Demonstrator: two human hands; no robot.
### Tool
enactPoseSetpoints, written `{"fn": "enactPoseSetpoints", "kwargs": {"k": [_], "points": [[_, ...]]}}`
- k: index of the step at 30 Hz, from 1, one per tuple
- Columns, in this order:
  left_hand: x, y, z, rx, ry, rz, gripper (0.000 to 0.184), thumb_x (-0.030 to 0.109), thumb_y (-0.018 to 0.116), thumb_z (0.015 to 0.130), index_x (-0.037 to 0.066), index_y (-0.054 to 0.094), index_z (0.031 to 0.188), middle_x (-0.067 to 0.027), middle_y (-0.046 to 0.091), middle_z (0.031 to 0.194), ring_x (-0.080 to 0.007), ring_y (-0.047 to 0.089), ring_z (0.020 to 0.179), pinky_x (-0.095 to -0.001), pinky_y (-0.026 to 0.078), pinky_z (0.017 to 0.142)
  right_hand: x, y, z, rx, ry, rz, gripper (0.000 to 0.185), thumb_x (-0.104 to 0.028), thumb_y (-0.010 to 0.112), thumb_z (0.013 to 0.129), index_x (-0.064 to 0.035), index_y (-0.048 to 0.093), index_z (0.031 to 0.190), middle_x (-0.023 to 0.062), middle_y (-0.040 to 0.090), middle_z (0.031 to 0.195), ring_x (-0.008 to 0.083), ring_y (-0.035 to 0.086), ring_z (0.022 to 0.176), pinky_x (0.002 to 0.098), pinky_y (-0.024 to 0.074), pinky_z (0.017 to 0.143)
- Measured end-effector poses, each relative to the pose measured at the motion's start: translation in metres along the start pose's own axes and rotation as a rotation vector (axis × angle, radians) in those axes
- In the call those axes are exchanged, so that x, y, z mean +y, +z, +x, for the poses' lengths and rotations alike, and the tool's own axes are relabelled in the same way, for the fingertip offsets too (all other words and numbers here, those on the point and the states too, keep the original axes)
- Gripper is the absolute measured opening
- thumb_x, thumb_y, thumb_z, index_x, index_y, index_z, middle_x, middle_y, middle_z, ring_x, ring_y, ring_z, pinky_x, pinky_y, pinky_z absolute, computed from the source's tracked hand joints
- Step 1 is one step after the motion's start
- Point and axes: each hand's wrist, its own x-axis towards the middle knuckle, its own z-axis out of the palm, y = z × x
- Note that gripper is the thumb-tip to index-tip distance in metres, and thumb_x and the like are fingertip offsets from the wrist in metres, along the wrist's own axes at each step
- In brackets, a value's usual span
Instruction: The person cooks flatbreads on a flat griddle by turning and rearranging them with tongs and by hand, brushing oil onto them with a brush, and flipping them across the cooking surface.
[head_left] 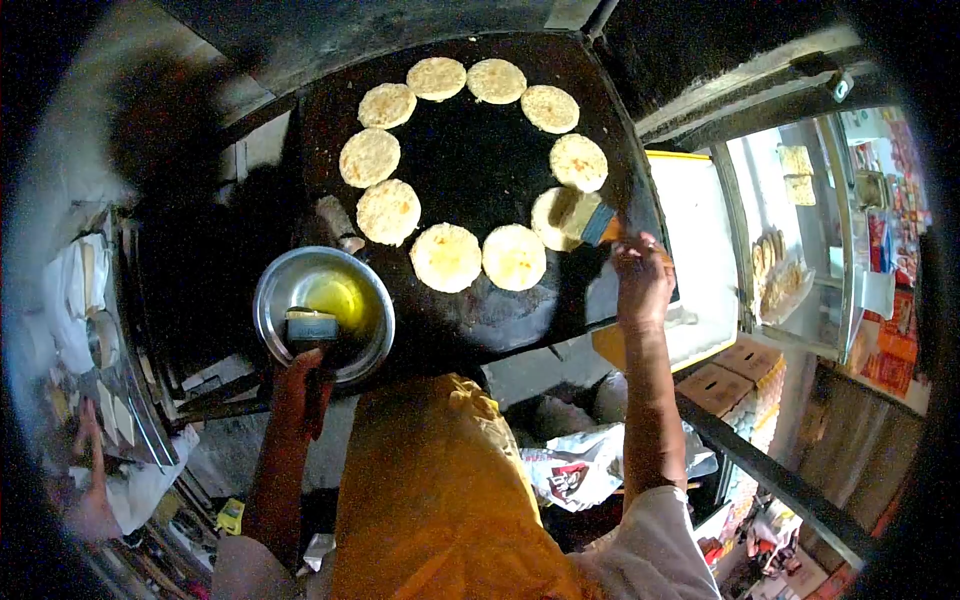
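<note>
Round flatbreads [446, 257] lie in a ring on a dark griddle [470, 150]. My right hand [643, 275] is closed around the orange handle of a flat brush [601, 222]. Its pale bristles rest over a flatbread [549, 219] on the ring's lower right, partly hiding it. At the griddle's lower left, my left hand [298, 392] grips the near rim of a metal bowl [265, 310]. Yellow liquid, which looks like oil, shows inside the bowl. A second brush [312, 326] leans in it, its handle end running toward my left fingers; whether they hold it too, I cannot tell.
A pale yellow-edged panel [695, 250] stands right of the griddle, with cardboard boxes [735, 372] below it. A plastic bag [575, 468] lies beneath the griddle's front edge. Another person's arm [92, 465] shows at far left. Packaged goods [890, 340] line the far right.
</note>
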Motion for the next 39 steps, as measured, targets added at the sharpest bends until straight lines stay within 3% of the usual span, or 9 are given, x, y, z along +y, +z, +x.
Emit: {"fn": "enactPoseSetpoints", "kwargs": {"k": [7, 13, 16, 19, 23, 31, 34, 36, 39], "points": [[-0.007, -0.037, 0.014, -0.172, -0.054, 0.097, 0.021, 0.029, 0.061, 0.09, 0.01, 0.06, 0.081, -0.0005, 0.049, 0.049, -0.0129, 0.039, 0.029, -0.0285, 0.031, 0.029, 0.01, 0.011, 0.061, 0.047, -0.015, -0.055, 0.021, -0.02, 0.053, 0.095, -0.0015, 0.059, 0.103, 0.0093, 0.061, 0.093, 0.0228, 0.059, 0.083, 0.0349, 0.0485, 0.075], [-0.05, -0.091, 0.065, 0.415, -0.271, -0.011, 0.028, 0.035, 0.064, 0.089, 0.008, 0.064, 0.097, -0.0012, 0.054, 0.056, -0.0116, 0.044, 0.037, -0.0295, 0.036, 0.035, -0.006, 0.044, 0.067, -0.1, 0.02, 0.096, 0.024, -0.018, 0.051, 0.095, 0.0005, 0.057, 0.109, 0.0103, 0.061, 0.092, 0.0221, 0.059, 0.083, 0.0333, 0.0491, 0.074], [-0.055, -0.125, 0.059, -0.14, -0.149, -0.027, 0.041, 0.037, 0.063, 0.091, 0.006, 0.061, 0.118, -0.0043, 0.059, 0.069, -0.0131, 0.049, 0.045, -0.0308, 0.041, 0.04, 0.002, 0.054, 0.082, -0.023, -0.021, 0.022, 0.02, -0.016, 0.051, 0.096, -0.0002, 0.057, 0.106, 0.01, 0.06, 0.093, 0.021, 0.059, 0.082, 0.0325, 0.0492, 0.074], [-0.068, -0.147, 0.066, -0.087, 1.057, 0.972, 0.047, 0.036, 0.059, 0.094, 0.006, 0.054, 0.13, -0.0106, 0.063, 0.098, -0.0178, 0.058, 0.06, -0.0363, 0.049, 0.05, 0.005, 0.085, 0.098, -0.064, 0.075, 0.284, 0.019, -0.016, 0.051, 0.096, -0.0009, 0.058, 0.105, 0.0098, 0.061, 0.095, 0.022, 0.059, 0.084, 0.0325, 0.0506, 0.078], [-0.055, -0.159, 0.064, -0.154, 0.474, 0.777, 0.047, 0.035, 0.057, 0.096, 0.006, 0.052, 0.132, -0.012, 0.062, 0.107, -0.0182, 0.06, 0.067, -0.0356, 0.051, 0.055, 0.064, 0.054, 0.182, -0.073, -0.232, -0.269, 0.022, -0.015, 0.052, 0.094, -0.0017, 0.063, 0.107, 0.0115, 0.065, 0.101, 0.0234, 0.061, 0.093, 0.0338, 0.0495, 0.081], [-0.105, -0.239, 0.084, 0.037, -0.053, 0.271, 0.045, 0.032, 0.054, 0.099, 0.005, 0.05, 0.136, -0.0149, 0.059, 0.123, -0.0187, 0.062, 0.08, -0.0346, 0.053, 0.062, 0.058, 0.191, 0.156, -0.212, 0.116, 0.205, 0.02, -0.01, 0.047, 0.099, 0.0024, 0.056, 0.111, 0.0151, 0.058, 0.101, 0.0266, 0.057, 0.093, 0.0326, 0.049, 0.086], [-0.148, -0.306, 0.102, -0.228, 0.159, 0.28, 0.044, 0.028, 0.057, 0.098, 0.003, 0.051, 0.134, -0.018, 0.055, 0.134, -0.0255, 0.064, 0.093, -0.0399, 0.055, 0.074, 0.112, 0.174, 0.213, -0.204, -0.232, -0.616, 0.027, -0.02, 0.049, 0.099, -0.0024, 0.059, 0.116, 0.013, 0.064, 0.103, 0.0266, 0.061, 0.094, 0.0355, 0.0502, 0.083], [-0.102, -0.263, 0.071, -0.12, 0.437, 0.987, 0.044, 0.028, 0.058, 0.097, 0.003, 0.052, 0.132, -0.0181, 0.056, 0.133, -0.0289, 0.064, 0.102, -0.0411, 0.054, 0.081, 0.126, 0.189, 0.211, -0.198, -0.418, -1.031, 0.03, -0.025, 0.049, 0.099, -0.0048, 0.061, 0.118, 0.0119, 0.066, 0.104, 0.0266, 0.063, 0.094, 0.037, 0.0508, 0.081], [-0.003, -0.17, 0.032, -0.045, 0.234, 1.301, 0.046, 0.029, 0.059, 0.096, 0.004, 0.052, 0.133, -0.0192, 0.057, 0.131, -0.0338, 0.06, 0.114, -0.0442, 0.051, 0.093, 0.133, 0.232, 0.172, -0.332, 0.19, -0.07, 0.031, -0.023, 0.05, 0.097, -0.0025, 0.061, 0.118, 0.0116, 0.068, 0.097, 0.0251, 0.064, 0.088, 0.0356, 0.0521, 0.078]]}}
